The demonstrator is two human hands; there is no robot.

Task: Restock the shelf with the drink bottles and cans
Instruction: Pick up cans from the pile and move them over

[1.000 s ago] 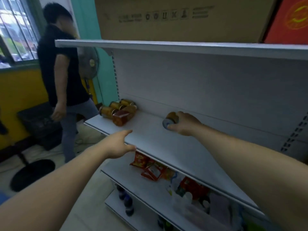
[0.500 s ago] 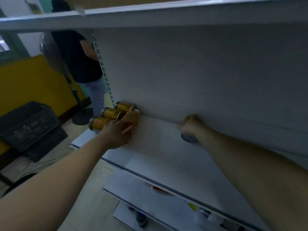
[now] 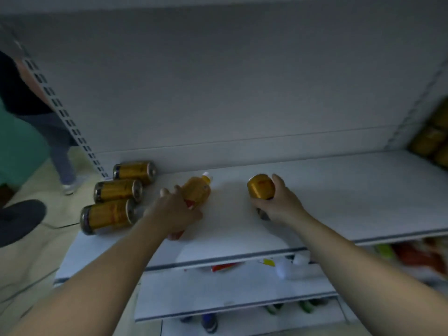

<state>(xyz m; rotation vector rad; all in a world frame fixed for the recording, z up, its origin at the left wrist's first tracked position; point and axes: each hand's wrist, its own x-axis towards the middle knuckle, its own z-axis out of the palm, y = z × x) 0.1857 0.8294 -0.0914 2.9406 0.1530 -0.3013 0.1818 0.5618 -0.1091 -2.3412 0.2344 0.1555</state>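
Both bare forearms reach forward over the shelf [image 3: 339,195], roughly parallel and well apart. The left hand [image 3: 175,212], toward the shelf's left end, lies palm down with its grip wrapped over an orange bottle [image 3: 196,192] lying on the shelf. The right hand [image 3: 278,204], near the shelf's middle, curls its fingers [image 3: 278,183] and thumb around a gold can [image 3: 261,186], tilted toward the camera.

Dim light, grey shelving back panel [image 3: 218,81], slotted upright [image 3: 63,112], beige floor [image 3: 36,251], teal wall [image 3: 17,151]
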